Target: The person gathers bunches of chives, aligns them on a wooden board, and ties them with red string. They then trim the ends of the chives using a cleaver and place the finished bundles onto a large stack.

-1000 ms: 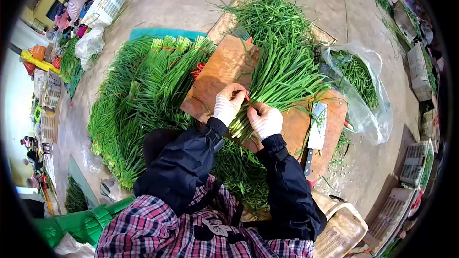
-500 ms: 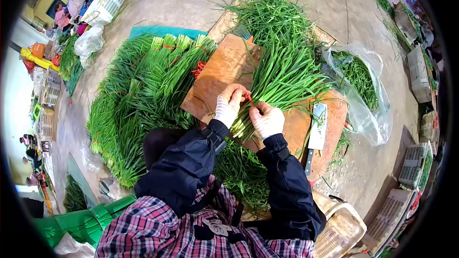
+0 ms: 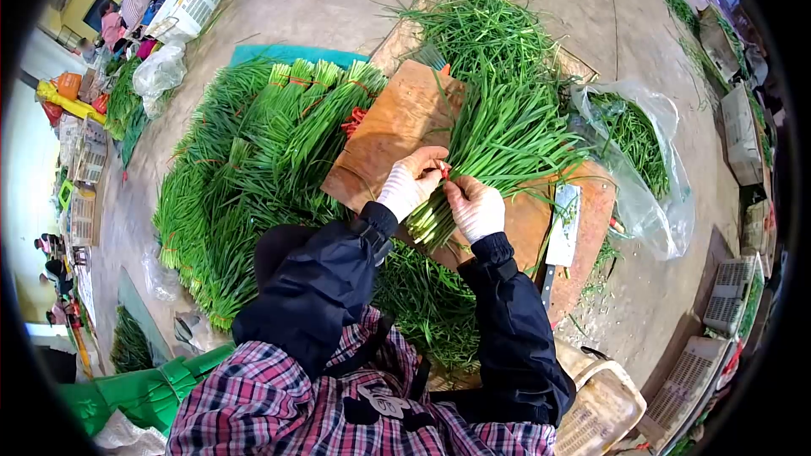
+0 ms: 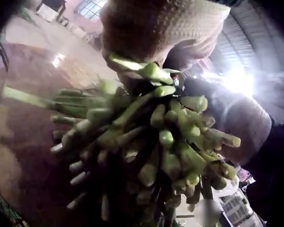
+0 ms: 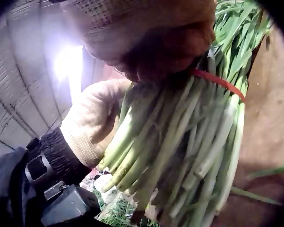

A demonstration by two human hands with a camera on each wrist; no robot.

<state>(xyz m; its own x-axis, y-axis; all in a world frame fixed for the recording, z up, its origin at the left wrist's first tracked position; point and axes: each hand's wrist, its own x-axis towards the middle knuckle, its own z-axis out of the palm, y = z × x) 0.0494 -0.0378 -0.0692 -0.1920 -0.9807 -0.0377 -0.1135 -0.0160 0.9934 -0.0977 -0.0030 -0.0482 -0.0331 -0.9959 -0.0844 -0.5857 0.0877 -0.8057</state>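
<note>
While tied bundles lie left of the bunch of green stalks (image 3: 517,122), a wooden board (image 3: 397,122) shows nearer, on its same side. At the bunch's left edge, the left hand (image 3: 411,183) pinches a red tie (image 3: 445,172) that crosses the stalks. Over the bunch bends the right hand (image 3: 478,209), its grip impossible to tell. Right of the bunch are a knife (image 3: 563,224) and a clear bag (image 3: 674,224).
</note>
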